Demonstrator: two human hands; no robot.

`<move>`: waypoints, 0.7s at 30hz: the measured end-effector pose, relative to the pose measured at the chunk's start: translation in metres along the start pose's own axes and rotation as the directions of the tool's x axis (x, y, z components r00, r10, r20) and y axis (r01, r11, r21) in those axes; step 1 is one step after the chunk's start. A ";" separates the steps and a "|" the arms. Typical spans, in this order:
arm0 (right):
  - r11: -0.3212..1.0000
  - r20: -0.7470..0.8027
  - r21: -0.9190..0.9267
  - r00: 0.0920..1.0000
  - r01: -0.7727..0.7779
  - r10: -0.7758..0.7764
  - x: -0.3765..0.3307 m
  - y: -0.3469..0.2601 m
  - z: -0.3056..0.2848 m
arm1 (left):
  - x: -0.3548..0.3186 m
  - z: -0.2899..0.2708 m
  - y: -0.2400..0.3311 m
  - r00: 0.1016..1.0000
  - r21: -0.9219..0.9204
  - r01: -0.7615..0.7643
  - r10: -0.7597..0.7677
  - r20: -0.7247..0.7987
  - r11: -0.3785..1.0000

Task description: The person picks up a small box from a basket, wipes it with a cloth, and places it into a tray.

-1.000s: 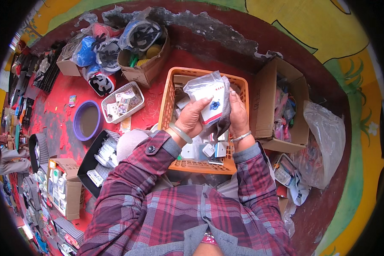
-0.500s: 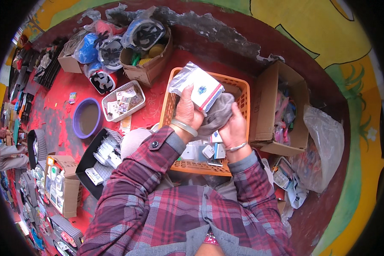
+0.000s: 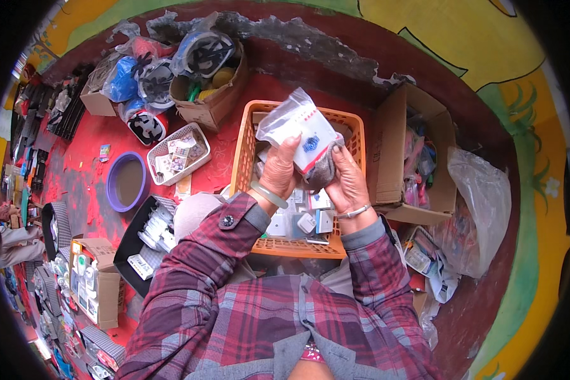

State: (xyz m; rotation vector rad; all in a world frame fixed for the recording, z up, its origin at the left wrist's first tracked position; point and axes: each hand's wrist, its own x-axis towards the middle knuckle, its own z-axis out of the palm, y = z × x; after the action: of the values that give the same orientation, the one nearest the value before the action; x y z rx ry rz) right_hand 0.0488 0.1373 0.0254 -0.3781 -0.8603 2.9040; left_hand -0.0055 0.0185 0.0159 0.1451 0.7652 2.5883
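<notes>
Since half a second ago, your right hand (image 3: 346, 182) has come closer to the white packet (image 3: 311, 130), and the gray cloth (image 3: 321, 171), which was spread wider, is now bunched smaller at the packet's lower right end. You hold the packet in your left hand (image 3: 278, 171), with the thumb pressed on its lower left edge; the fingers of your right hand are closed narrowly on the cloth, so it lies between that hand and the packet. Both things are above the orange basket (image 3: 297, 247). I count one packet, one cloth, one orange basket, one purple bowl (image 3: 111, 193), one white basket (image 3: 190, 171) and at least four brown cardboard boxes (image 3: 389, 155); each of your wrists has one bracelet. Your left fingers are hidden under the packet, and your forearms cover part of the orange basket, so its small boxes (image 3: 324, 221) cannot be counted exactly. Far left, another person's trouser leg (image 3: 20, 247) is cut off by the dark rim.
</notes>
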 end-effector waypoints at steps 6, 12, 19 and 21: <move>0.988 -0.102 -0.053 0.984 0.144 -0.149 0.005 0.011 -0.012 | -0.004 0.002 -0.002 0.989 -0.177 0.119 -0.132 -0.062 0.977; 0.967 -0.190 -0.152 0.954 0.205 -0.232 0.008 0.011 -0.020 | -0.003 -0.005 -0.007 0.995 -0.041 0.072 -0.075 -0.069 0.997; 0.655 -0.097 -0.715 0.894 0.244 -0.438 0.015 -0.005 -0.035 | 0.001 -0.014 0.004 0.944 0.048 0.321 -0.315 -0.100 0.946; 0.487 -0.034 -0.840 0.873 0.239 -0.486 0.014 -0.010 -0.029 | 0.002 -0.016 0.008 0.915 0.000 0.386 -0.383 -0.129 0.923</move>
State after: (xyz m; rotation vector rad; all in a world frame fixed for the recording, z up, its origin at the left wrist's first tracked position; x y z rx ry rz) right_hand 0.0429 0.1629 0.0048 -0.5362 -1.9265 1.8073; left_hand -0.0138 0.0056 0.0065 -0.1523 0.7827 2.2273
